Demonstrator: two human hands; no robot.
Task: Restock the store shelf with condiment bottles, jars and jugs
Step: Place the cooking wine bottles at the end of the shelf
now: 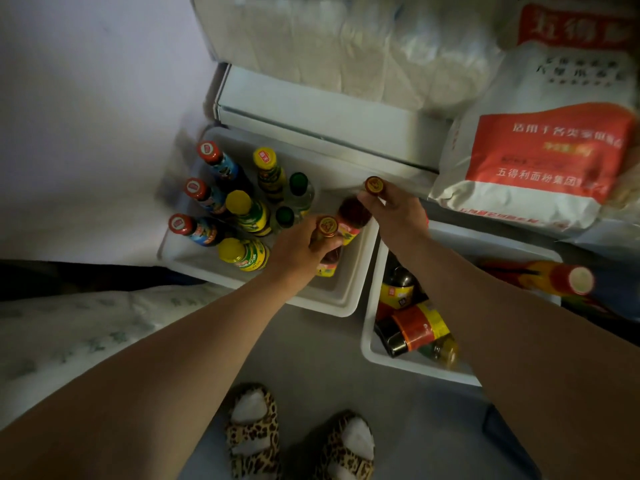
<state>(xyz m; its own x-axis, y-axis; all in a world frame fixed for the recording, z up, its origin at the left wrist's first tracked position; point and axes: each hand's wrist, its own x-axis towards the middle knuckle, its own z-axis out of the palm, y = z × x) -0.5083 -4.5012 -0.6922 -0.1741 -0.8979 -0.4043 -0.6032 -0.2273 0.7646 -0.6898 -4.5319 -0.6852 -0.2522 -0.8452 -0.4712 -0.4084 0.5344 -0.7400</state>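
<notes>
A white bin on the floor holds upright condiment bottles. Three have red caps at the left, three have yellow caps in the middle, and two clear ones have green caps. My left hand grips the neck of a dark bottle with a gold-red cap at the bin's right side. My right hand grips the neck of a second dark bottle just below its cap, tilted over the bin's far right corner.
A second white bin on the right holds dark bottles lying down and a yellow oil bottle. A red-capped bottle lies at far right. Flour sacks and a white box stand behind. My feet in leopard slippers are below.
</notes>
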